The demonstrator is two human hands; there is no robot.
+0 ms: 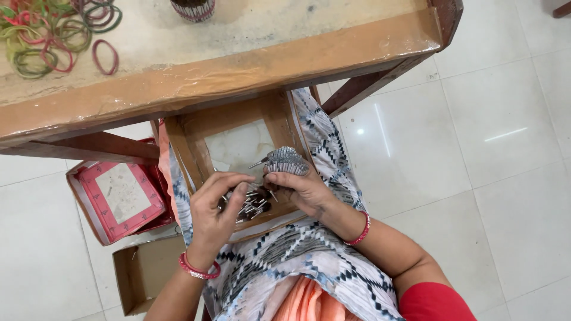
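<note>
A wooden worktop (250, 62) fills the upper part of the view, with a heap of coloured rubber bands (53, 32) at its far left and a small striped container (193, 9) at its top edge. Below it, on the patterned cloth over the person's lap, rests a shallow wooden tray (196, 139); a pink box (119, 199) and an open cardboard box (143, 273) lie on the floor to the left.

The right hand (300, 187) curls round a fanned bundle of small metal pins (284, 160), its grip pinching them by their lower ends so the heads spread above the fingers. The left hand (217, 205) bends down at the wrist over a loose pile of pins (253, 205) in the tray, fingertips pressed together on one or two of them; exactly how many I cannot tell. Both wrists wear bangles.

To do this well, it seems wise to keep the bundle's heads level and squeezed firmly, feeding single pins in from the side so the fan does not splay.
</note>
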